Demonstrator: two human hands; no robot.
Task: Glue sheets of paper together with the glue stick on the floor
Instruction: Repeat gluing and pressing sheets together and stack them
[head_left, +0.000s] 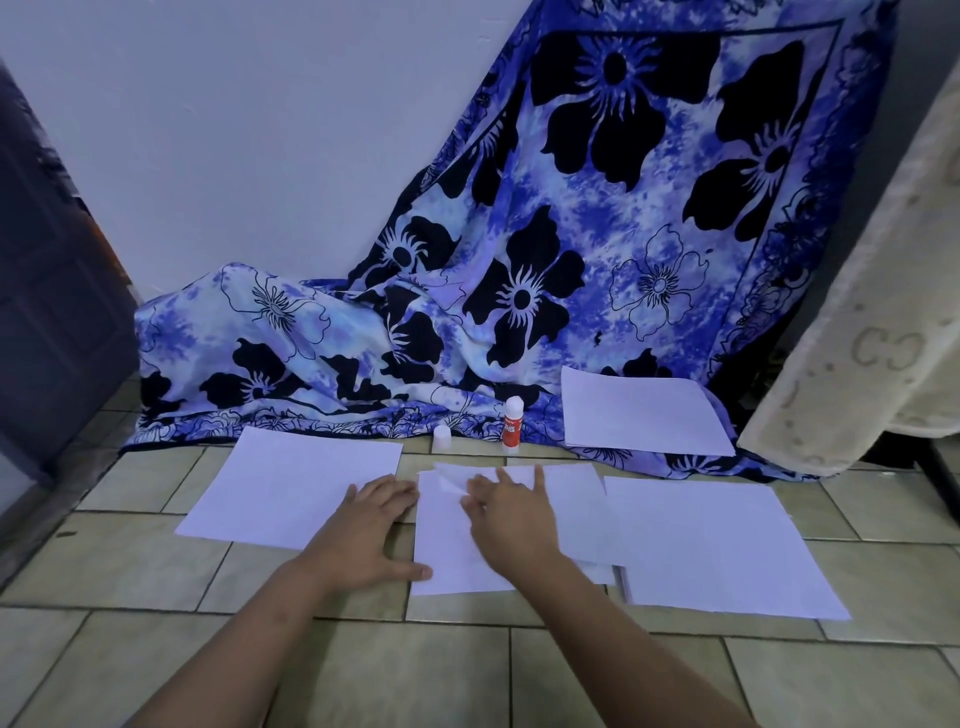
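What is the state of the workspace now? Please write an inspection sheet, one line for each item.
Surface: tiled floor.
Job's things: glue stick upright, cap off and standing beside it; left sheet; middle sheet with a lifted corner; right stack; far sheet on the cloth.
Clutter: nothing seen.
Hands: left hand flat over the left sheet's edge and the floor; right hand flat on the middle sheet.
Cables: nothing seen.
Surroundings: floral cloth against the wall; cream fabric at right; dark door at left.
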